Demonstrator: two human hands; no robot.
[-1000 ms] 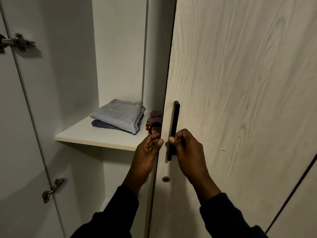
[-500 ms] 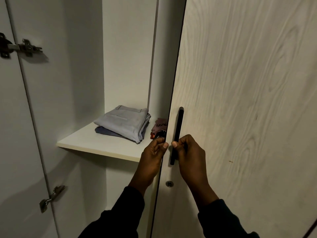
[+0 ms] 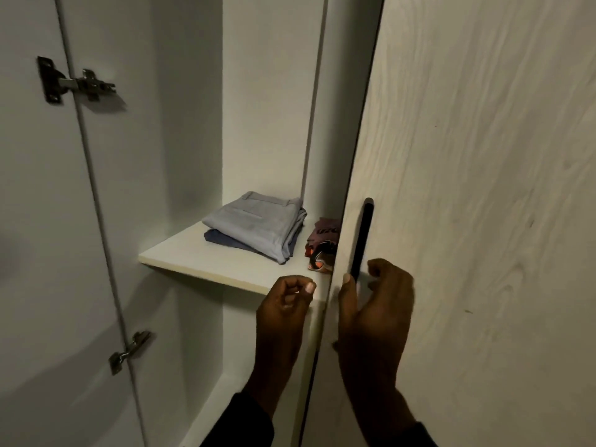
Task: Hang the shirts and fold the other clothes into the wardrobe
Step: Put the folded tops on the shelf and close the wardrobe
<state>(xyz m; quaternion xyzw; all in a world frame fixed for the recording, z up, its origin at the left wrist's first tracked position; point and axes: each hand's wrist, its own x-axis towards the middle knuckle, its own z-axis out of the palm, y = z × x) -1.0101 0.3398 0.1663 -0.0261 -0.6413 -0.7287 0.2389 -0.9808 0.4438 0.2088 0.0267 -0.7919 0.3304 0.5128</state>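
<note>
Two hands up close: right hand [image 3: 375, 304] has its grip curled round the black door handle [image 3: 362, 240], left hand [image 3: 287, 304] curled holding nothing just left of it. Folded grey trousers [image 3: 258, 222] sit on the shelf [image 3: 200, 258] up-left, reddish clothes [image 3: 324, 243] closer in.

L hand [image 3: 285, 304], R hand [image 3: 375, 304] curled

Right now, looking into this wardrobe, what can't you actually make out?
- Head view: the reddish clothes on the shelf are partly hidden by the wooden door.
- The dark blue garment lies mostly under the folded grey trousers.
- Whether the left hand holds anything: its curled fingers hide the palm.
- A hanging rail or shirts: none in view; the frame cuts off above.
</note>
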